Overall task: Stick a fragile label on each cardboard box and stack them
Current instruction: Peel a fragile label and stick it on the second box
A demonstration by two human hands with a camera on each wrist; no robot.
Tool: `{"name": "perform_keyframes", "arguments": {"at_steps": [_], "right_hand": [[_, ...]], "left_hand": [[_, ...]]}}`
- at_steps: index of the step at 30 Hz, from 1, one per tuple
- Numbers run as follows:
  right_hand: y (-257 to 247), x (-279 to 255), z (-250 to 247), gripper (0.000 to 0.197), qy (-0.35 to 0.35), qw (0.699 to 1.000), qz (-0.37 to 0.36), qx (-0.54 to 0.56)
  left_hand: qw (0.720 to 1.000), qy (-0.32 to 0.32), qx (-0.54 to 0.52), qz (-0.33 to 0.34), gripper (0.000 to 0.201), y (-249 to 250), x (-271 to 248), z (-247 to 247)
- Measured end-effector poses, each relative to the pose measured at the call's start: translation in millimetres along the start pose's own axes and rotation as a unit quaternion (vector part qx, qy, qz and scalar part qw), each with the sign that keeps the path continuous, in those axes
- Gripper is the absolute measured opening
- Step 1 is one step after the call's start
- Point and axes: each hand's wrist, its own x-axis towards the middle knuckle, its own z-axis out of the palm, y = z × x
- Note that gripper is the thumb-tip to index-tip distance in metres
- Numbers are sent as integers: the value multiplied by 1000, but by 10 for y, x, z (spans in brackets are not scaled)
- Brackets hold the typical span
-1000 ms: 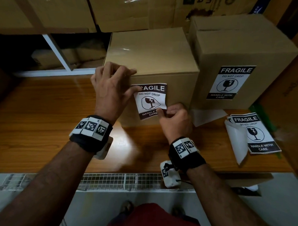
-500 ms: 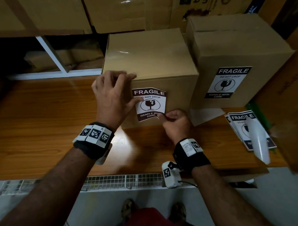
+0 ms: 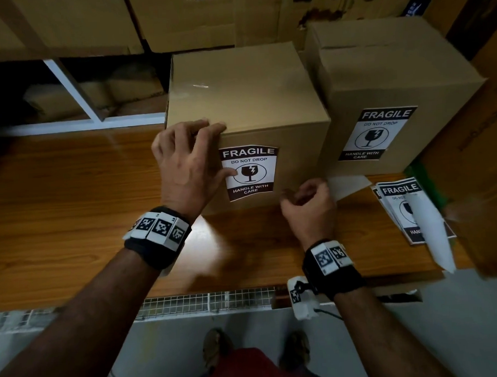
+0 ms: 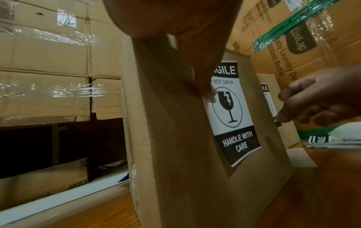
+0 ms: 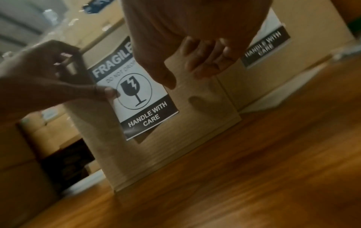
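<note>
— Where do we stand with the near box (image 3: 247, 125)?

— Our left hand (image 3: 188, 168) rests on its front top edge, fingers (image 3: 210, 130) spread over the rim, and the thumb presses the fragile label (image 3: 250, 172) flat at its left side, beside the glass symbol. The label sits on the front face, just right of those fingers.

— And our right hand (image 3: 308, 211)?

— It hovers just below and to the right of the label, fingers (image 5: 205, 58) loosely curled and holding nothing that we can see. It is near the box's lower right corner, apart from the label.

— What worries us?

— The bottom edge. In the left wrist view the lower corner of the label (image 4: 237, 160) looks lifted, with a shadow under it. If we stack now, we judge that flap may catch, curl or peel. The label also sits slightly crooked; rubbing hard from one side could crease it.

— Anything beside us?

— The second box (image 3: 394, 96) stands touching the first on the far side of our right fingers, already labelled (image 3: 377, 134). On the desk (image 3: 72, 213) right of them lie the spare labels (image 3: 404, 207) with a loose backing sheet (image 3: 434, 237). Swinging a box over there could sweep them off.

— And the lift?

— One-handed, the box may tilt and knock its neighbour.
</note>
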Motion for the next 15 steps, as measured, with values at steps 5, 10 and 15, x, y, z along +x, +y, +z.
{"name": "perform_keyframes", "arguments": {"at_steps": [5, 10, 15], "right_hand": [[-131, 61, -36, 111, 77, 993, -85, -39], [-196, 191, -2, 119, -28, 997, -25, -68], [-237, 224, -51, 105, -20, 996, -41, -73]], "left_hand": [[998, 19, -54, -4, 66, -17, 13, -66], [980, 64, -134, -135, 128, -17, -192, -32], [942, 7, -236, -237, 141, -72, -263, 47]]}}
